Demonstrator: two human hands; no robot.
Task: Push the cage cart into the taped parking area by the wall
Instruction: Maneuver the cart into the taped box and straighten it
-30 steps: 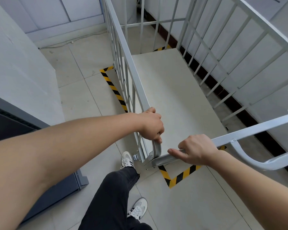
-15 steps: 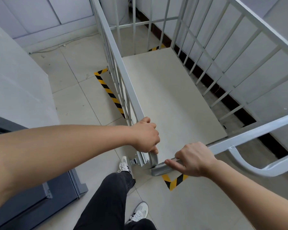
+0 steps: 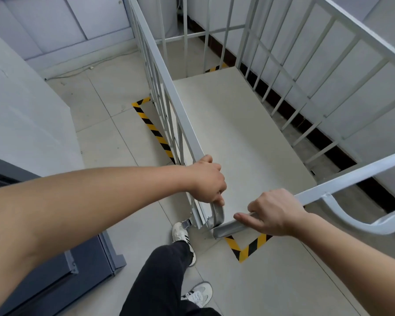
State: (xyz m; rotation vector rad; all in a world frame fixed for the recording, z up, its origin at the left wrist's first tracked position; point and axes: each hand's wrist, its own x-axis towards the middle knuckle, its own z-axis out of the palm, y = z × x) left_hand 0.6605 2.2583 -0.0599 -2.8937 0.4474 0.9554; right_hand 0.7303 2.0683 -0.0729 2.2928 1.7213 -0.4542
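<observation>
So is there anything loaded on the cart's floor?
No, the cage cart deck is bare; both the left hand and right hand just hold its rails.

Cage cart [image 3: 237, 133] farther from the wall, more floor tape [image 3: 249, 247] uncovered.

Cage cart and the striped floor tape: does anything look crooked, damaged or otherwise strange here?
Nothing stands out. The cage cart looks intact, its deck bare, and it sits roughly in line with the yellow-black tape. The left hand and right hand both grip its rails at the near corner.
</observation>
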